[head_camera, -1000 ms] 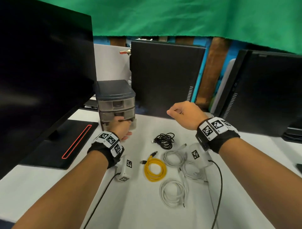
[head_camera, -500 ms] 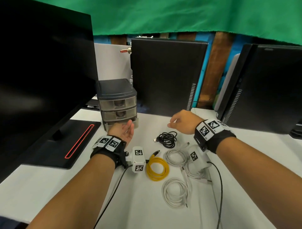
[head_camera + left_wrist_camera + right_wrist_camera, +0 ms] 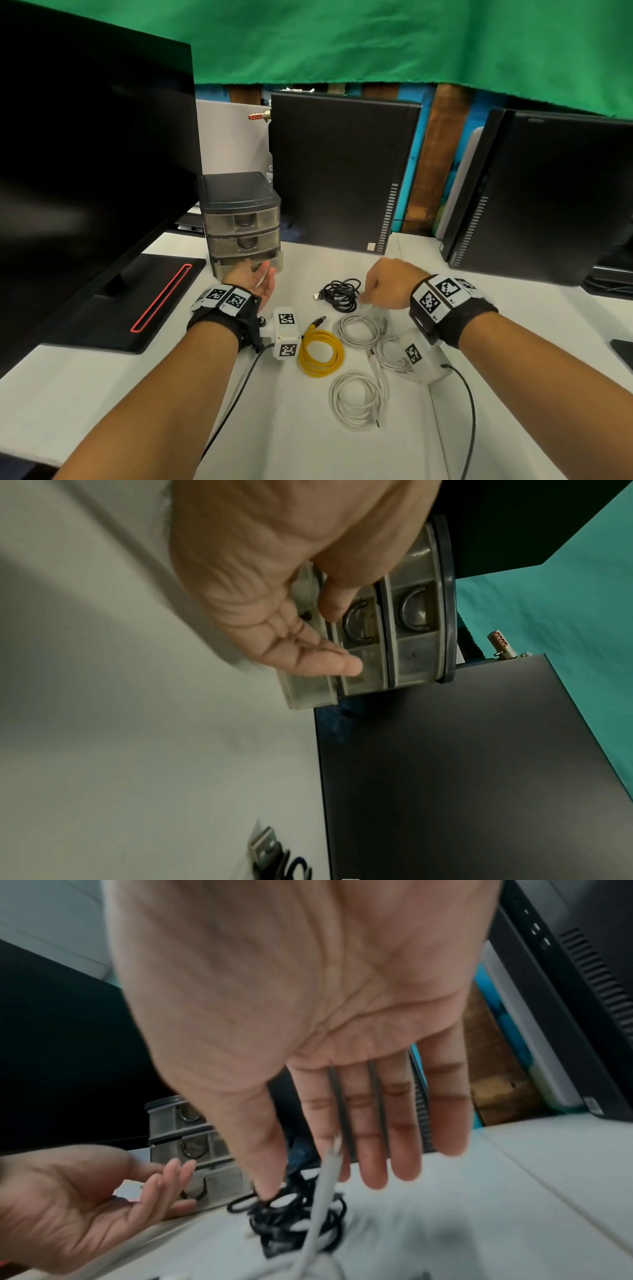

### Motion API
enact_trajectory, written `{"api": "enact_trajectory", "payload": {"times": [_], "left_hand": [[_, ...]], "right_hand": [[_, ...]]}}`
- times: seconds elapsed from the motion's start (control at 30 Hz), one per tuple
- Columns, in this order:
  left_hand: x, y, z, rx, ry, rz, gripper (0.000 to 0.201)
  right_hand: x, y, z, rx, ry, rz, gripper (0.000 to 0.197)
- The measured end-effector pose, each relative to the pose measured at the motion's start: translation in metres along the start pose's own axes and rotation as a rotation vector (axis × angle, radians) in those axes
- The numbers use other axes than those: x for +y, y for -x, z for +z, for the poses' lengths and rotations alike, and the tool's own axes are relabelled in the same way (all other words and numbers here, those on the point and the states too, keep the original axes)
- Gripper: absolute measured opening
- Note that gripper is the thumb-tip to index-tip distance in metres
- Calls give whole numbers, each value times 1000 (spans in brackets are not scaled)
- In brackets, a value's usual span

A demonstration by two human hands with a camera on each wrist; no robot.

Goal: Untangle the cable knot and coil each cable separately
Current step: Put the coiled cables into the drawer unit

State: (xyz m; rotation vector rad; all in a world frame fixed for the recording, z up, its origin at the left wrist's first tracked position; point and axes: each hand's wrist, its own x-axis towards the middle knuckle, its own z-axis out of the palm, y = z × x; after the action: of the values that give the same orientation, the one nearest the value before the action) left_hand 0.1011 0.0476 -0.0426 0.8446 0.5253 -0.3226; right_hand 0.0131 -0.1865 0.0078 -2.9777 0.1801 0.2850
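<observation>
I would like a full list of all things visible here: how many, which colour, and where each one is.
black cable: 1, black, coiled, table centre
white cables: 3, white, coiled, right of yellow
yellow cable: 1, yellow, coiled, near left wrist
drawer unit: 1, grey, three drawers, table back
monitors: 3, black, left, back, right
table: 1, white
cloth: 1, green, above
left hand: open, by bottom drawer
right hand: open, over black cable

Head view is pretty evenly lit and sharp in the middle, but the wide lens bends the monitor [image 3: 85, 178] on the left and everything near the edges. Both wrist views are dimmer and smeared with motion blur, especially the white cable [image 3: 322, 1185] and the table [image 3: 103, 723], with soft shadows only.
</observation>
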Motion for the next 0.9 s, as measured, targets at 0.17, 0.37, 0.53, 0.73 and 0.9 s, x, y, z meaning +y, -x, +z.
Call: {"api": "enact_trajectory", "payload": {"times": [0.17, 0.37, 0.53, 0.73, 0.9], "left_hand": [[-4, 0, -6, -14, -148, 16, 11], [0, -1, -12, 97, -652, 139, 18], [17, 1, -13, 80, -1116, 333, 23], [29, 6, -4, 205, -1607, 687, 20], [24, 14, -7, 173, -1825, 605, 26]], "right_hand": [[-4, -3, 26, -100, 91, 14, 39], [-12, -6, 37, -53, 249, -76, 19], [-8, -4, 22, -72, 186, -112, 16], [-12, 4, -20, -33, 48, -157, 16], [-35, -4, -55, 90, -191, -145, 13]]}}
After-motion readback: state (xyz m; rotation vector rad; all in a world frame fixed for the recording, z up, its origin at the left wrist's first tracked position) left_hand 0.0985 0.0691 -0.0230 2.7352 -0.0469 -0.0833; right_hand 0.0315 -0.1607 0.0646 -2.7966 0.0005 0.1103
